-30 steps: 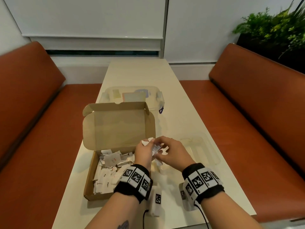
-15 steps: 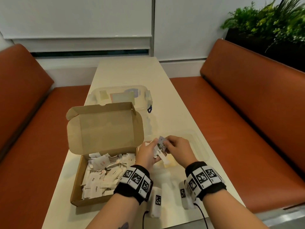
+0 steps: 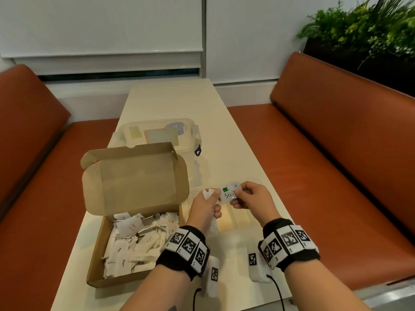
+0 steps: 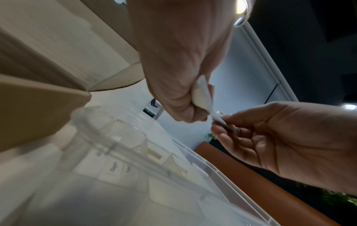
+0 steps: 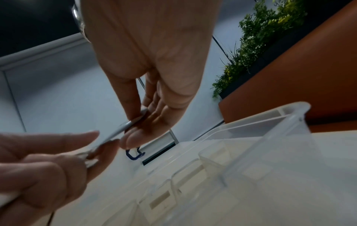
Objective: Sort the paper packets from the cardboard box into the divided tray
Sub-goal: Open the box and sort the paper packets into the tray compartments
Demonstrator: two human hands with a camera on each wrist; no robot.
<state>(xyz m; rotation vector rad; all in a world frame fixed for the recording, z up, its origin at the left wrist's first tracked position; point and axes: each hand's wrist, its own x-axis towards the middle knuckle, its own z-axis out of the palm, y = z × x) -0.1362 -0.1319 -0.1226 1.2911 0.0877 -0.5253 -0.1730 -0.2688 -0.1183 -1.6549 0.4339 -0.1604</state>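
Pinching one packet (image 3: pixel 230 194) between both hands, right hand (image 3: pixel 251 198) and left hand (image 3: pixel 205 204), above the tray (image 3: pixel 226 223); green logo, "Stev" legible; left also grips white packets (image 3: pixel 206 194); box (image 3: pixel 98 250) packets' print unreadable.

Both hands meeting over the divided tray (image 3: pixel 241 219), mid-table. Right hand (image 3: pixel 252 199) pinching a white packet (image 3: pixel 231 194) with a green logo and "Stev" lettering, at its right edge. Left hand (image 3: pixel 205 206) gripping a bunch of white packets (image 3: pixel 207 194), thumb touching the Stev packet's left edge. Sitting left of the hands: open cardboard box (image 3: pixel 98 250), lid flap standing upright, full of loose white paper packets (image 3: pixel 137 241). Lying behind the box: clear plastic lid (image 3: pixel 157 133) with blue clip. Resting on a cream table (image 3: pixel 179 99) between orange benches (image 3: pixel 336 140); green plant (image 3: pixel 363 25) showing top right. Tagged wristbands (image 3: pixel 186 245) showing on both wrists.
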